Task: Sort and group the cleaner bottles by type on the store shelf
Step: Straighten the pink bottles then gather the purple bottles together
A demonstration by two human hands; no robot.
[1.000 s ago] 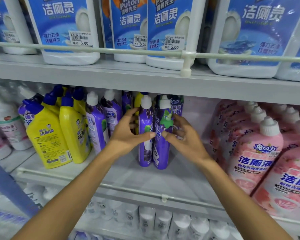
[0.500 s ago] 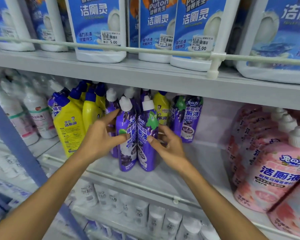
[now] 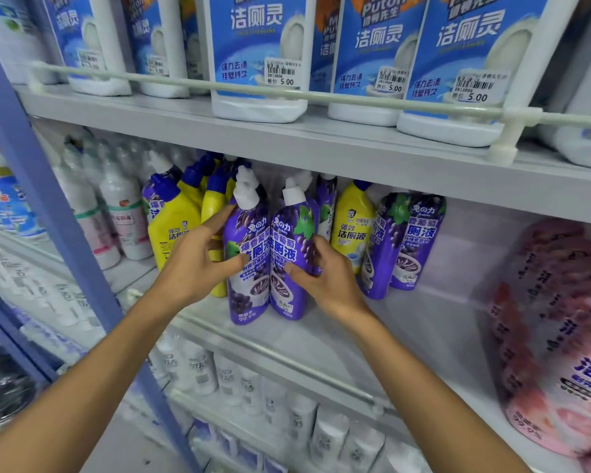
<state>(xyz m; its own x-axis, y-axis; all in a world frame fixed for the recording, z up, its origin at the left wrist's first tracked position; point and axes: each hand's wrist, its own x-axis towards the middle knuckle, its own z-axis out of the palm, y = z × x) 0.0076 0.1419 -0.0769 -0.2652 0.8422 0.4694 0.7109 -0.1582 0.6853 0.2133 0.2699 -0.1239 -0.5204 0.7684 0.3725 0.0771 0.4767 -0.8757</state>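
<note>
Forward, left hand [image 3: 198,264], right hand [image 3: 328,278] gripping bottles [image 3: 253,233]

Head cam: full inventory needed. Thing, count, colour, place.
left grape cleaner bottle: 1, purple, white cap, middle shelf front
right grape cleaner bottle: 1, purple, white cap, right beside it
other grape cleaner bottles: at least 3, purple, behind and to the right
yellow cleaner bottles: several, yellow, blue caps, left of the hands; one among the purple
white bottles: several, pink or green labels, middle shelf far left
pink cleaner bottles: several, blurred, right
toilet cleaner jugs: at least 5, white, blue labels, top shelf
small white bottles: many, lower shelf
left hand: grips left grape cleaner bottle
right hand: grips right grape cleaner bottle
</note>
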